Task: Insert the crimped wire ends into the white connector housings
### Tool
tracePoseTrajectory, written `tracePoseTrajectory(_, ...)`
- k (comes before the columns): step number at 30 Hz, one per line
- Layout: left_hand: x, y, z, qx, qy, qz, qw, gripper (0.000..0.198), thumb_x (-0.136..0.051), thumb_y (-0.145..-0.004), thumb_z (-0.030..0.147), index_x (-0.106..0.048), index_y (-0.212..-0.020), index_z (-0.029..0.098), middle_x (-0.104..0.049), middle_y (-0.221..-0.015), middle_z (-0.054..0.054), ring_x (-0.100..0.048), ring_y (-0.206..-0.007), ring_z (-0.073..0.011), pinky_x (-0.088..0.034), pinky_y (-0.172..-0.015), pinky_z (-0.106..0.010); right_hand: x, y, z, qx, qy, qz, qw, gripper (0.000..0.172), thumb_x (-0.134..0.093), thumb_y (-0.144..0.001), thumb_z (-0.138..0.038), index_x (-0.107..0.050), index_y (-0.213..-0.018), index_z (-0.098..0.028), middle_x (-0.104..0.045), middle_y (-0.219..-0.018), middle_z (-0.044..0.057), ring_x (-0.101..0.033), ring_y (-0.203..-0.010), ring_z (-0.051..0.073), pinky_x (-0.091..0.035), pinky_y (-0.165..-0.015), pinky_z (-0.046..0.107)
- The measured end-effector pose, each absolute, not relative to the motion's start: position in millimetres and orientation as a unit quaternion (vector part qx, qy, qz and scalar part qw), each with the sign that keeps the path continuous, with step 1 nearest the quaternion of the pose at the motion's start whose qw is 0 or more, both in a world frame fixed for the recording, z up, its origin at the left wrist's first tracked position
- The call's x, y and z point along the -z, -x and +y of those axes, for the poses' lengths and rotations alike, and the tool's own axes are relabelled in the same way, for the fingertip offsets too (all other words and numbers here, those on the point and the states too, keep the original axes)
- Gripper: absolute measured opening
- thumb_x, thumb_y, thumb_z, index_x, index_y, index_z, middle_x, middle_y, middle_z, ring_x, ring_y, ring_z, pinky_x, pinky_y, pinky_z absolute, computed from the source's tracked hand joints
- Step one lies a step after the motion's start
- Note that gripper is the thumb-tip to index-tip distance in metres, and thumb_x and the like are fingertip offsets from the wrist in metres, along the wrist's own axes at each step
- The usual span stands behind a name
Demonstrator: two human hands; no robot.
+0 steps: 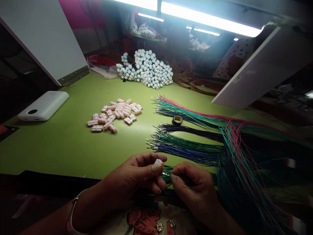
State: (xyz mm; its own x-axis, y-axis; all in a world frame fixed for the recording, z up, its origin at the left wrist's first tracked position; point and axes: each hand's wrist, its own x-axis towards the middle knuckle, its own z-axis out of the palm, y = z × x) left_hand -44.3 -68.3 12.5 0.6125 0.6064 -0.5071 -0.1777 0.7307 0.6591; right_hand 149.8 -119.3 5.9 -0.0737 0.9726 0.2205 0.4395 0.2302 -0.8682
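Note:
My left hand (144,173), at the front edge of the table, pinches a small white and orange connector housing (159,164) between thumb and fingers. Just to its right, my right hand (193,182) is closed, thumb against forefinger, on a thin wire (166,174) whose shiny metal end points toward the housing. The wire and housing look apart. Most of the wire is hidden by my right hand, and green wires lie behind the fingers. Past my hands, bundles of blue wires (186,155) and dark green wires (190,142) lie with their metal-tipped ends to the left.
Loose white and orange housings (119,111) are heaped on the green table (61,140). Behind stands a pile of white connectors (153,68). A tape roll (177,120) sits between wire bundles. A white power bank (44,106) is left; pink and teal wires (234,133) hang right.

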Motion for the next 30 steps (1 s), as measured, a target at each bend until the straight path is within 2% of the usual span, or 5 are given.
tracePoseTrajectory(7,-14.3,38.7,-70.7,-0.27,-0.202,0.358,0.871,0.033,-0.072,-0.082,0.017,-0.068,-0.114,0.019,-0.062,-0.068,0.002,-0.056,-0.051,-0.0059,-0.044,-0.042,-0.012,-8.2,-148.5,-120.4,-0.282,0.491,-0.698,0.439,0.013,-0.059,-0.083,-0.011,-0.06,-0.071,-0.017,-0.056,-0.062,-0.003,-0.048,-0.055,0.009,-0.036,-0.051,0.022)
tracePoseTrajectory(12,-11.5,37.9,-71.3,-0.246,-0.191,0.349,0.884,0.029,-0.071,-0.082,0.016,-0.07,-0.111,0.016,-0.065,-0.073,-0.003,-0.063,-0.058,-0.0095,-0.052,-0.051,-0.016,-9.5,-149.3,-120.8,-0.256,0.475,-0.713,0.447,0.013,-0.058,-0.082,-0.008,-0.058,-0.074,-0.018,-0.057,-0.064,-0.003,-0.05,-0.057,0.009,-0.037,-0.055,0.023)
tracePoseTrajectory(15,-11.3,38.0,-71.5,-0.242,-0.188,0.352,0.885,0.027,-0.071,-0.083,0.018,-0.07,-0.11,0.016,-0.066,-0.073,-0.005,-0.064,-0.06,-0.0103,-0.052,-0.052,-0.016,-10.9,-150.3,-121.3,-0.252,0.469,-0.727,0.434,0.012,-0.057,-0.082,-0.007,-0.058,-0.076,-0.018,-0.058,-0.065,-0.003,-0.051,-0.058,0.01,-0.037,-0.056,0.024)
tracePoseTrajectory(22,-11.8,37.6,-71.4,-0.246,-0.193,0.353,0.882,0.023,-0.075,-0.079,0.018,-0.072,-0.101,0.015,-0.066,-0.069,-0.003,-0.063,-0.053,-0.0087,-0.052,-0.051,-0.015,-14.6,-151.1,-121.4,-0.2,0.456,-0.772,0.396,0.014,-0.052,-0.084,-0.008,-0.056,-0.076,-0.019,-0.053,-0.061,-0.003,-0.047,-0.055,0.01,-0.033,-0.055,0.026)
tracePoseTrajectory(30,-9.2,38.0,-70.1,-0.238,-0.199,0.365,0.878,0.021,-0.076,-0.078,0.019,-0.071,-0.098,0.015,-0.065,-0.068,0.0,-0.064,-0.053,-0.0087,-0.053,-0.051,-0.017,-11.5,-152.5,-123.5,-0.168,0.45,-0.798,0.364,0.014,-0.05,-0.086,-0.007,-0.054,-0.081,-0.019,-0.057,-0.065,-0.002,-0.05,-0.06,0.013,-0.032,-0.058,0.029)
